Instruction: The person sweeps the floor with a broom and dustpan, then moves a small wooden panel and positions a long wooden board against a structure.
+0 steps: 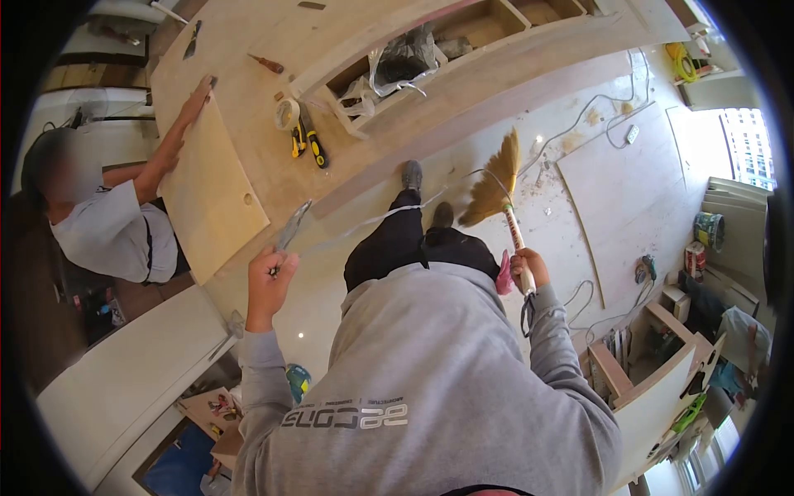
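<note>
My left hand (pixel 271 279) is raised beside my body, fingers closed around a crumpled strip of clear-grey plastic (pixel 294 225). A thin strand of it seems to trail right across my leg. My right hand (pixel 529 268) grips the pale handle of a soft broom (pixel 495 183). The broom's fan of yellow-brown bristles points away from me, low over the floor. From the handle's end hangs a black loop (pixel 527 314). Something pink (pixel 504 274) shows next to my right hand; I cannot make out what it is.
At left, another person (pixel 116 215) rests hands on a wooden board (pixel 211 194). On the workbench lie a tape roll (pixel 287 114), cutters (pixel 314 147) and a screwdriver (pixel 266 63). Debris (pixel 546 178), a cable (pixel 579 116) and a large panel (pixel 620 190) are on the floor.
</note>
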Demonstrator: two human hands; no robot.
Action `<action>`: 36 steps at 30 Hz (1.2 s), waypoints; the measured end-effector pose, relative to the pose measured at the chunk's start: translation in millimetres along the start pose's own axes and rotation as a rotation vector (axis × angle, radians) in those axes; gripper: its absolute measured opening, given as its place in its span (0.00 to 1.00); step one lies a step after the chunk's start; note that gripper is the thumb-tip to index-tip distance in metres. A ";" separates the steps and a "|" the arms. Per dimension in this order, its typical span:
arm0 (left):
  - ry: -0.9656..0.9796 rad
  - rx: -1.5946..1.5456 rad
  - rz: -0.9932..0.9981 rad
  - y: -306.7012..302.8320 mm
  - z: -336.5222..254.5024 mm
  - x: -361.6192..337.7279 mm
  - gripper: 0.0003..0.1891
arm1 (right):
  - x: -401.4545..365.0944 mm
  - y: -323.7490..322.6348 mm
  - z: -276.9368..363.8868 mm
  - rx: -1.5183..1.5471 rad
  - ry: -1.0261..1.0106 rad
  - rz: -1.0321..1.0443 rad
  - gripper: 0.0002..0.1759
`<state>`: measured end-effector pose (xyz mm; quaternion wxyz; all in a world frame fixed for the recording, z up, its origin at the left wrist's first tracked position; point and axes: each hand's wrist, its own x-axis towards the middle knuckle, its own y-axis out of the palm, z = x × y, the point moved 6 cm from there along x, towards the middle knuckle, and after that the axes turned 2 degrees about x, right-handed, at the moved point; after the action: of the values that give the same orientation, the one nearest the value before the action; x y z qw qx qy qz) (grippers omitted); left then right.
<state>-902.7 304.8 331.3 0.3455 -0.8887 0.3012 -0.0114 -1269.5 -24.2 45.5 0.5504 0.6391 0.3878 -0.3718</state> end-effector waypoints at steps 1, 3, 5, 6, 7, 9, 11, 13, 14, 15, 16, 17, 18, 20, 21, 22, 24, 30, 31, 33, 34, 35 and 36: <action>0.007 -0.011 -0.007 1.1 3.2 -1.5 0.17 | -4.6 3.7 -4.1 0.033 0.022 0.022 0.06; 0.078 -0.047 0.013 6.6 8.5 -6.1 0.13 | -19.4 19.1 -13.9 0.081 0.032 0.023 0.06; 0.028 -0.046 0.079 17.9 11.4 -6.4 0.11 | -33.7 42.8 -24.6 0.106 0.084 0.058 0.07; -0.023 -0.034 0.150 25.0 13.6 -7.5 0.10 | -39.2 53.7 -35.4 0.139 0.142 0.095 0.07; -0.018 -0.029 0.159 30.3 13.9 -8.2 0.10 | -40.7 63.8 -43.1 0.128 0.150 0.100 0.07; -0.010 -0.018 0.267 50.3 19.4 -7.1 0.09 | -29.7 80.6 -54.9 0.124 0.137 0.160 0.07; 0.008 0.032 0.300 59.6 27.0 -6.7 0.10 | -9.9 95.3 -66.8 0.191 0.181 0.228 0.08; 0.027 0.162 0.347 68.0 44.1 0.6 0.10 | 40.9 89.8 -59.9 0.079 0.057 0.284 0.04; 0.049 0.169 0.383 70.0 56.3 -1.1 0.10 | 72.2 80.4 -56.0 0.217 0.062 0.258 0.04; 0.037 0.193 0.354 68.4 72.2 -0.7 0.10 | 105.5 69.7 -46.9 0.350 0.063 0.242 0.06; 0.024 0.216 0.319 66.0 88.4 0.0 0.10 | 138.3 52.2 -37.7 0.439 0.033 0.277 0.09; 0.010 0.252 0.321 62.4 106.2 -2.0 0.10 | 158.8 38.5 -31.6 0.469 0.001 0.248 0.10; -0.003 0.291 0.319 57.9 122.5 -3.9 0.11 | 173.0 28.4 -28.9 0.500 -0.029 0.220 0.11; 0.012 0.328 0.349 50.6 148.8 -7.5 0.11 | 188.0 4.6 -22.2 0.508 -0.096 0.232 0.11; -0.004 0.357 0.361 45.2 166.3 -11.1 0.11 | 190.5 -8.9 -21.5 0.490 -0.143 0.226 0.12; 0.013 0.357 0.376 41.1 186.1 -18.5 0.11 | 184.8 -19.5 -22.2 0.508 -0.174 0.137 0.12; -0.015 0.425 0.410 43.0 233.5 -23.0 0.11 | 174.8 -35.1 -22.6 0.581 -0.175 0.255 0.12; -0.241 0.531 0.540 54.0 329.6 -46.6 0.14 | 120.7 -55.3 -88.5 0.140 -0.237 -0.086 0.09; -0.241 0.523 0.539 57.3 349.9 -47.4 0.14 | 102.3 -58.4 -100.8 0.004 -0.254 -0.184 0.08; -0.075 0.765 0.567 63.6 391.8 -54.5 0.12 | 62.2 -72.6 -120.1 -0.100 -0.277 -0.255 0.08; -0.077 0.762 0.567 65.7 396.7 -55.1 0.12 | 46.9 -89.1 -125.6 -0.113 -0.258 -0.260 0.08; -0.123 0.772 0.528 62.9 400.4 -55.0 0.10 | 22.0 -97.3 -130.4 -0.158 -0.228 -0.321 0.08; -0.171 0.782 0.488 60.5 404.7 -54.4 0.09 | -6.0 -99.0 -134.6 -0.259 -0.269 -0.386 0.08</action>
<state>-886.7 545.1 -4.0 0.6707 -0.5927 0.4449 0.0307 -1355.1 118.0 25.6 0.5930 0.4226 0.4702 -0.4987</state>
